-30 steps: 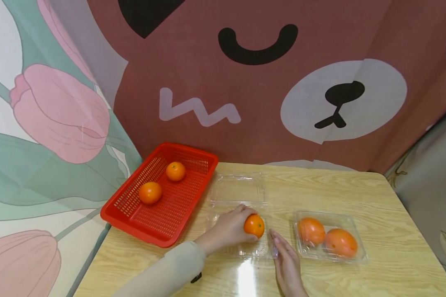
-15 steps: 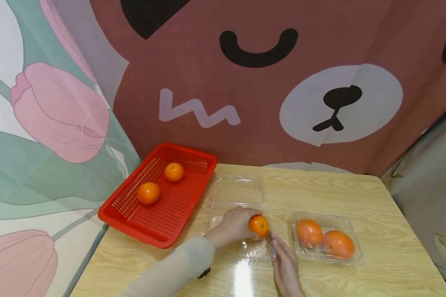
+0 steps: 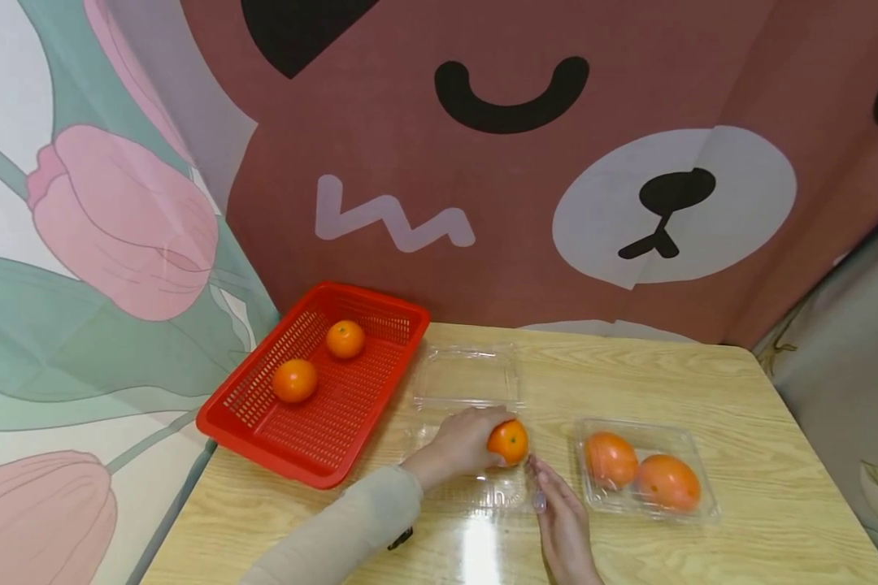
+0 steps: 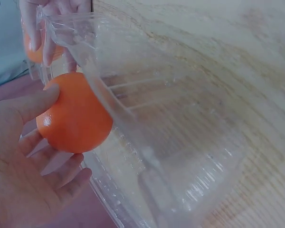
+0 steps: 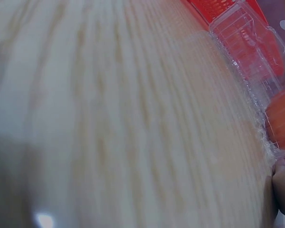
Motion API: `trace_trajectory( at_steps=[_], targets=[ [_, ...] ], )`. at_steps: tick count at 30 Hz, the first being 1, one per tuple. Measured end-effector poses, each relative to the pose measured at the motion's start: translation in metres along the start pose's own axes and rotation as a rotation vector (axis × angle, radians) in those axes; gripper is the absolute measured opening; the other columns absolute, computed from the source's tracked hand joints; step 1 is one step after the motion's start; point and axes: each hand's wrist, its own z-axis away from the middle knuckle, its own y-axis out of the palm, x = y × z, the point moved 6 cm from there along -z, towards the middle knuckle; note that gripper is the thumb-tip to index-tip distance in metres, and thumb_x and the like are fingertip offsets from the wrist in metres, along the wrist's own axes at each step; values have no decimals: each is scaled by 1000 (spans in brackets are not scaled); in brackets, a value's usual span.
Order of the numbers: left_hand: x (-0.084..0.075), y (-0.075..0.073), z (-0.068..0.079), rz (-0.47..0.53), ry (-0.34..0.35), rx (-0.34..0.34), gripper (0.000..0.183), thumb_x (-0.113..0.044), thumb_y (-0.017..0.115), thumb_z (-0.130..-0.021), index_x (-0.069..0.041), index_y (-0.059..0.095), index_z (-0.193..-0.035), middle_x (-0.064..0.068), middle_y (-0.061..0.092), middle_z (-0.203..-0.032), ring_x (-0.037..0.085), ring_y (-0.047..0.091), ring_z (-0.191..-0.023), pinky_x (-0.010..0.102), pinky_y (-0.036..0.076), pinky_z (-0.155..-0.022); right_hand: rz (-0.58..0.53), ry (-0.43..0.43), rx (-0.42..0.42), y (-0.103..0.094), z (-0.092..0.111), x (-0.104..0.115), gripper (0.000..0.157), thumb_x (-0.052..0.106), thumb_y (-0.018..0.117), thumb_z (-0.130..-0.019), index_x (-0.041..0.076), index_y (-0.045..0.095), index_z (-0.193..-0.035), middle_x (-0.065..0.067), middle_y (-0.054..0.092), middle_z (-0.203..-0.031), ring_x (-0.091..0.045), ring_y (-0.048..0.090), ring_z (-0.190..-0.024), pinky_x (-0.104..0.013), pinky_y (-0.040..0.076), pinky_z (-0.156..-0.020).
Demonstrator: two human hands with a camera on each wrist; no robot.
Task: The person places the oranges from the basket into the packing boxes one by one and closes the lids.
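Okay, biggest first: the worktop (image 3: 761, 439) looks the same as a second ago. The red basket (image 3: 336, 414) sits over by its far left corner with two loose oranges (image 3: 345, 339) (image 3: 295, 380) inside, unmoved. Toward the right edge there's a closed box (image 3: 662, 439), clear plastic, with two packed oranges (image 3: 610, 461) (image 3: 668, 483) in it, same as before. Between those is the open box (image 3: 493, 496), its lid (image 3: 467, 375) laid out toward the worktop's far edge.

Now the bit that changed: the left hand (image 3: 459, 443) has shifted slightly right over the last second, thumb and fingers wrapped round one orange. The right hand (image 3: 562, 520) has hardly moved; its fingers are fairly straight, the tips seem to touch the open box's right end, and we can't see it gripping anything.

So the held orange (image 3: 508, 441) has come along too and is now at the open box's right end, close to those fingertips. It's barely budged in the last half second. We'd call that mid-placement, lined up but not let go. We can't tell if it's touching the bottom, and the hand hides too much of the box's left half to judge.
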Motion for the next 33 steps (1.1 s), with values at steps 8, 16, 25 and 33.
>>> trace_trajectory(
  at_steps=[8,16,25,33],
  targets=[
    [-2,-3,5,-44,14,5,68,-25,81,-83,-21,53,-144,1,47,-150,24,49,-132,44,40,-108,15,19,-15,-1,1,2,25,15,51,-104,15,68,-123,8,66,-125,-3,57,-119,-19,39,-103],
    [1,-8,13,-84,35,-15,65,-25,79,-84,-21,53,-144,3,47,-150,25,48,-133,44,38,-109,-7,-3,-4,-2,0,1,25,12,51,-104,14,69,-121,8,67,-123,-3,58,-117,-20,39,-103],
    [-4,-20,34,-68,81,-54,61,-28,75,-88,-19,52,-144,3,47,-150,26,46,-134,49,41,-106,-7,19,-22,-1,0,0,23,13,52,-104,15,70,-117,8,66,-125,-1,58,-116,-19,39,-102],
    [-8,-43,53,-52,131,-138,57,-32,71,-91,-18,52,-143,4,48,-149,25,46,-135,49,39,-107,-17,19,-12,-1,0,0,23,12,51,-104,15,70,-117,7,66,-125,-2,58,-118,-19,38,-103]
  ],
)
